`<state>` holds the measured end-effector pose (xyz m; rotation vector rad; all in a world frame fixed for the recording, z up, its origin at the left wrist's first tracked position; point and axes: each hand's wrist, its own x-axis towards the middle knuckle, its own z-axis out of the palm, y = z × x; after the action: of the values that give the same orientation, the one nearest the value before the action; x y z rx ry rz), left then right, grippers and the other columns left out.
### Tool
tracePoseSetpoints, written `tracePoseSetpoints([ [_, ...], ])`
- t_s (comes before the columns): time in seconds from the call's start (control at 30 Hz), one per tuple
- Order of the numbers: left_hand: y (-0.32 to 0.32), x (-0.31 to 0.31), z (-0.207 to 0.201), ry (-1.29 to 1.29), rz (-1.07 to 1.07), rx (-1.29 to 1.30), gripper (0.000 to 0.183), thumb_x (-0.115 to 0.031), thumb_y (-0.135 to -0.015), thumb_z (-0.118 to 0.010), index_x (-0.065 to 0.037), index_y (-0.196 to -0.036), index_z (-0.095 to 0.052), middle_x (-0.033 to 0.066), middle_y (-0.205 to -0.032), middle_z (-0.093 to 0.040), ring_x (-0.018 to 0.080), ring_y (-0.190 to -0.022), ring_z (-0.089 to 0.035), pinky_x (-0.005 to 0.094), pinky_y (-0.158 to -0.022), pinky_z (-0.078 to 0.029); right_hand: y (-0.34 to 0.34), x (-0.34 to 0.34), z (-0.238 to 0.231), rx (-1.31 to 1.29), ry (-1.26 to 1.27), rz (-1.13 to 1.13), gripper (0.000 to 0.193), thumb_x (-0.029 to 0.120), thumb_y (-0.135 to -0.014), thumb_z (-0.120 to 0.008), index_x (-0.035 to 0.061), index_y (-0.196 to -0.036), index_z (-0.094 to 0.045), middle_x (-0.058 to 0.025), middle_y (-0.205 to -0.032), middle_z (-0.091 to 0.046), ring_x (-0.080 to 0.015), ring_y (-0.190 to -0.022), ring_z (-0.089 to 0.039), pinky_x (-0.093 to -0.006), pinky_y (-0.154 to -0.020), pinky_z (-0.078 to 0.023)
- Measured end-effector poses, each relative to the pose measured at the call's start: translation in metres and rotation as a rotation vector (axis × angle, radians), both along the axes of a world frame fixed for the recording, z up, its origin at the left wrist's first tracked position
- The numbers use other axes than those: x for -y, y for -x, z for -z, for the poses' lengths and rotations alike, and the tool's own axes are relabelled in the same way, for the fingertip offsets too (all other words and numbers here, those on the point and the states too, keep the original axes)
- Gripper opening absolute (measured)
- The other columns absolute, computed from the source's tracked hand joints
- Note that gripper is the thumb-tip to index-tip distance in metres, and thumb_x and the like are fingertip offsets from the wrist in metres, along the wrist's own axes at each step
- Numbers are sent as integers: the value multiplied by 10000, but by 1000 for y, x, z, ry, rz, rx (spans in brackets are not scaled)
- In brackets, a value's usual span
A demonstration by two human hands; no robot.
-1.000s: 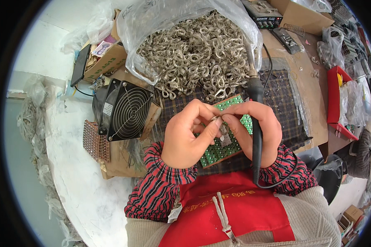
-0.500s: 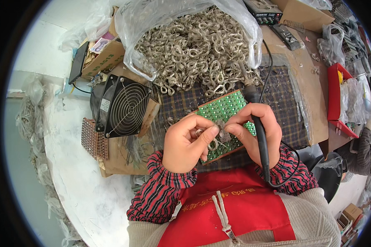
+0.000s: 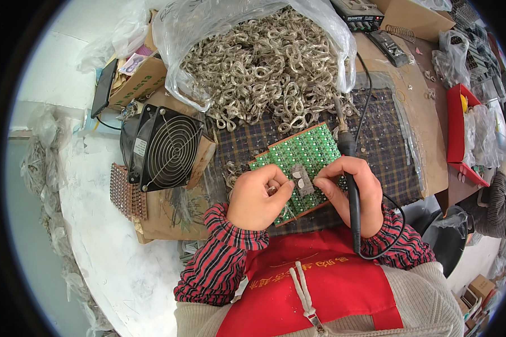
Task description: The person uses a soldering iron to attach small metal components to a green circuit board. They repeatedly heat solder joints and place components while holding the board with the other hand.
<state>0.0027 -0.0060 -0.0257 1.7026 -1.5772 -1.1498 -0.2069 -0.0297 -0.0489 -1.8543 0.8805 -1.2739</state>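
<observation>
A green circuit board panel [image 3: 320,137] lies on the checked cloth beneath both hands. On it rests a small grey block [image 3: 307,189] with two pale round pieces on top. My left hand [image 3: 257,197], at the panel's left part, is closed with thumb and forefinger together. A coiled clear wire shows partly between its fingers; the rest is hidden. My right hand [image 3: 366,194] holds a soldering iron [image 3: 354,209] by its black handle, the metal tip pointing away from me. The right thumb and forefinger are just right of the grey block, apart from it.
A plastic bag [image 3: 171,62] heaped with coiled clear wires [image 3: 258,62] stands at the far side. A black fan [image 3: 174,147] and brown board strips [image 3: 128,191] sit left. The iron's cord runs up past the checked cloth [image 3: 385,140]. A red box [image 3: 458,126] is at right.
My hands have drawn apart, uncovering the grey block that was between the fingertips. The left moved slightly left; the right moved slightly right, and the soldering iron's tip came nearer.
</observation>
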Motion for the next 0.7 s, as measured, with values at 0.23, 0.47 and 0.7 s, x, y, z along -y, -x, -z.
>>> tracePoseSetpoints([
  [0.23,-1,-5,-4,-84,-14,-53,128,-95,-907,-743,-1,-850,-678,17,-704,-654,56,-631,-569,260,-577,-453,-1,-6,-1,14,-82,-15,369,-29,-846,-780,27,-1126,-546,-96,-899,-700,-232,-781,-710,-328,-667,-553],
  [0.47,0,-15,-1,-17,-39,-339,129,-107,-936,-744,12,-916,-696,8,-754,-648,27,-640,-543,229,-568,-448,-7,-12,-2,30,-139,-53,331,-50,-857,-756,27,-1113,-560,-94,-914,-697,-206,-797,-699,-325,-696,-555],
  [0.7,8,-6,1,89,-51,-16,137,-103,-900,-717,-13,-833,-638,87,-678,-616,158,-576,-588,313,-555,-457,-2,-9,1,-55,-19,-5,319,-58,-875,-721,19,-1134,-552,-104,-910,-694,-230,-793,-690,-337,-712,-543],
])
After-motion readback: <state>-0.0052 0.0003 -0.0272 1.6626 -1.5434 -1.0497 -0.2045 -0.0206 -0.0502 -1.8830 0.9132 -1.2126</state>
